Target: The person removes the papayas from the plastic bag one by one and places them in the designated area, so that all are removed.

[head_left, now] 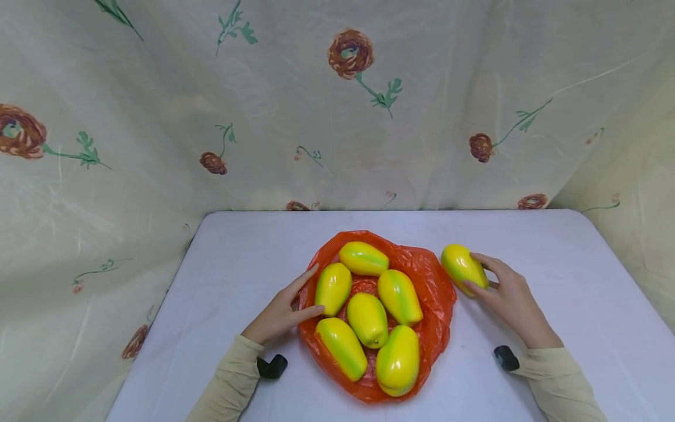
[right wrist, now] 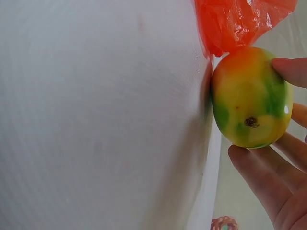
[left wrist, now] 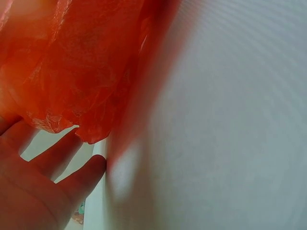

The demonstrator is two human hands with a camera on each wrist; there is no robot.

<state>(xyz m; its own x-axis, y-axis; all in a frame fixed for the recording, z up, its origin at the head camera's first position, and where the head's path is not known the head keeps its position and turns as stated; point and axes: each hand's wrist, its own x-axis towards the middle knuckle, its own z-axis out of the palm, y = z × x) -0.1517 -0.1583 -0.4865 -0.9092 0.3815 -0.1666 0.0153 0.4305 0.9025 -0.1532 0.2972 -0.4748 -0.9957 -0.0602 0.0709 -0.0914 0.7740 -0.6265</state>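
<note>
A red plastic bag (head_left: 437, 305) lies spread open on the table, with several yellow-green papayas (head_left: 367, 319) inside it. At the bag's left rim, my left hand (head_left: 285, 310) touches the plastic with its fingers apart. In the left wrist view, extended fingers (left wrist: 53, 155) lie against the outside of the bag (left wrist: 72, 62). To the right of the bag, my right hand (head_left: 508, 296) grips another glossy papaya (head_left: 463, 266) between thumb and fingers. The right wrist view shows this papaya (right wrist: 252, 98) end-on, with a brown mark, close to the bag's edge.
A white-covered table (head_left: 253, 246) bears the bag and fruit. Behind it and along its sides hangs a pale curtain (head_left: 285, 99) with a flower print. Small black devices (head_left: 272, 367) sit by both wrists.
</note>
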